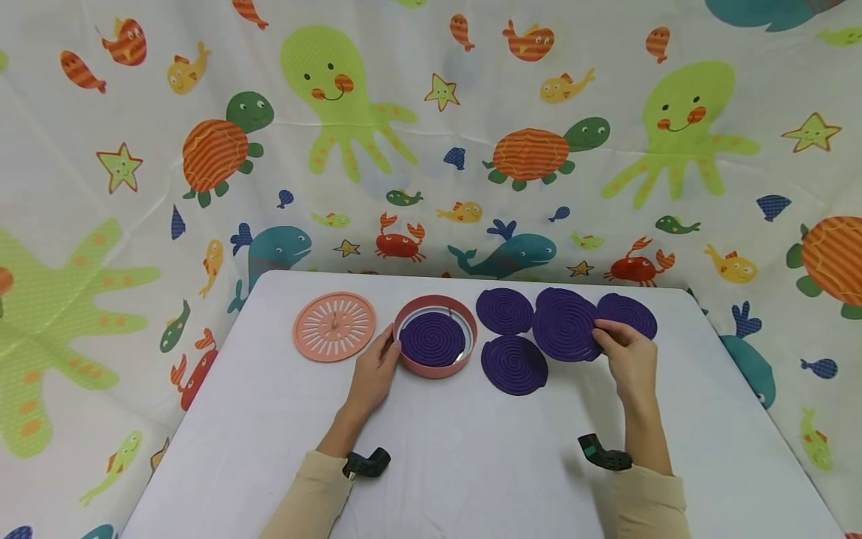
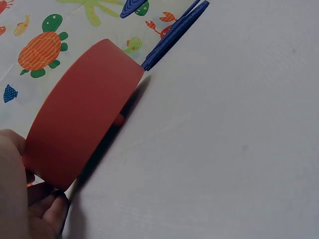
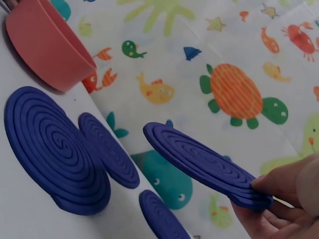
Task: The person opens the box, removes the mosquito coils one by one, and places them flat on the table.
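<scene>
A round pink mosquito coil holder (image 1: 404, 362) stands left of centre, with a metal lining and a purple mosquito coil (image 1: 432, 339) lying inside. My left hand (image 1: 373, 372) grips the holder's left side, the thumb at the rim and other fingers low on the wall in the left wrist view. Between thumb and fingers, my right hand (image 1: 631, 361) pinches another purple mosquito coil (image 1: 566, 325) by its right edge. In the right wrist view this held coil (image 3: 199, 162) is raised above the table and tilted.
Flat purple coils lie on the white table (image 1: 458, 464): one at the back (image 1: 504, 311), one in front of it (image 1: 515, 365), and one farther right (image 1: 628, 311), partly behind the right hand. A slotted pink lid (image 1: 334, 326) lies left of the holder. A sea-animal curtain (image 1: 431, 135) hangs behind.
</scene>
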`<state>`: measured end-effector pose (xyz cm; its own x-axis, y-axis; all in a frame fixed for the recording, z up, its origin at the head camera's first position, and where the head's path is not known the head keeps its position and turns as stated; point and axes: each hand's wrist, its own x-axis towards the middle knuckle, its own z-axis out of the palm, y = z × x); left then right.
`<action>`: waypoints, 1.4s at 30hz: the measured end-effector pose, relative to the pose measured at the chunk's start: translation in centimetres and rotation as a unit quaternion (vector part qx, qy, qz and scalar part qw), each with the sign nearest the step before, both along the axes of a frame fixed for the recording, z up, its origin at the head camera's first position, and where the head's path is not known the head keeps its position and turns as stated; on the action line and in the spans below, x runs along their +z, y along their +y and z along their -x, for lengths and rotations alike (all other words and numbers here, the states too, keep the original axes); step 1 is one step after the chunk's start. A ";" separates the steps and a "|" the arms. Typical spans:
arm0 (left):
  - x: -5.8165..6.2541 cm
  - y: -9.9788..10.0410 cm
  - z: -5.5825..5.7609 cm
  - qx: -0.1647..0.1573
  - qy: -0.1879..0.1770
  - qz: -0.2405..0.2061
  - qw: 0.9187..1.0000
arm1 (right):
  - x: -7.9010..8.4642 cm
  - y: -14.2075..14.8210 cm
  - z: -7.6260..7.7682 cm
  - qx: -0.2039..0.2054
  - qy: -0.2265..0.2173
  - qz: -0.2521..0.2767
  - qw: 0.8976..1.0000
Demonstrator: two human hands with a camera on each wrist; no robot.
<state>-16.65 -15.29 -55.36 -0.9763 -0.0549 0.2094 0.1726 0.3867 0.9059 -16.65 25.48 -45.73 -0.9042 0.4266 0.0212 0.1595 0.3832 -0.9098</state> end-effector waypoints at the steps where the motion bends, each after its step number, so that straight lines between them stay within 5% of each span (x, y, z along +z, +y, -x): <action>1: 0.0 0.0 0.0 0.001 -0.001 0.002 1.000 | 0.0 0.1 0.0 -0.001 -0.003 0.002 1.000; 42: -0.1 0.0 0.0 0.007 -0.005 0.021 1.000 | -2.6 4.2 0.2 0.046 -0.089 -0.015 0.995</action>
